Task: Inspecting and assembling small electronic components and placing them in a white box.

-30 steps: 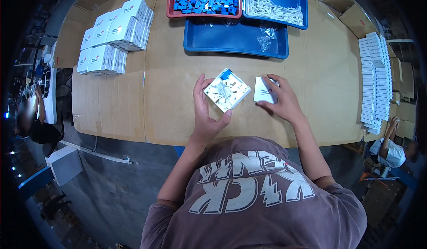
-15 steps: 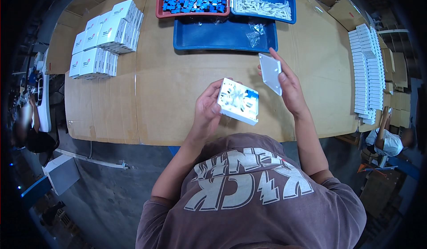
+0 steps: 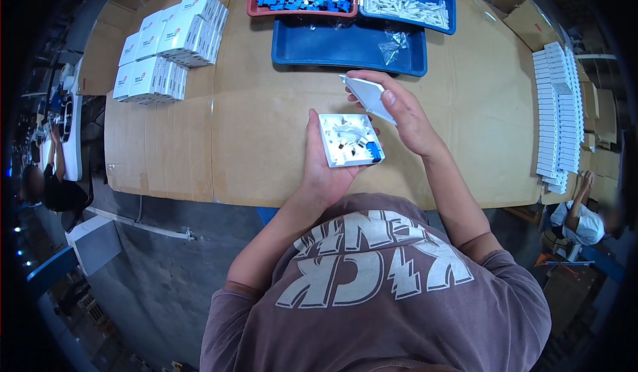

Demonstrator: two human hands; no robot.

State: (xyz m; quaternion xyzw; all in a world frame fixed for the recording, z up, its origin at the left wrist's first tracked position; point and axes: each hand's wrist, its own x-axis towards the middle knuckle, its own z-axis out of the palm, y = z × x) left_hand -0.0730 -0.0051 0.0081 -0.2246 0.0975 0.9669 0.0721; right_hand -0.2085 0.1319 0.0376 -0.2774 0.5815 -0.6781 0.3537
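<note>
My left hand (image 3: 324, 173) grips an uncovered square white box (image 3: 350, 163) from its left side and from below. Inside the box lie small white and dark parts, something clear like a plastic bag, and a blue piece (image 3: 374, 150) in the near right corner. My right hand (image 3: 405, 116) holds a flat white lid (image 3: 369, 97), tilted, just above and beyond the box's far right edge. The lid and the box are apart. Thumb and fingers of the right hand press the lid from both sides.
Beyond my hands stands a blue tray (image 3: 319, 61) with clear plastic bags (image 3: 392, 45). Behind it are a red tray (image 3: 266, 12) of blue pieces and another blue tray (image 3: 452, 6) of white sticks. White boxes are stacked left (image 3: 169, 36) and right (image 3: 555, 116). Other people sit at both sides.
The box has been turned and levelled in my left hand, so its contents show more plainly. My right hand has brought the lid left, nearer the box, and tipped it over. The view has shifted slightly.
</note>
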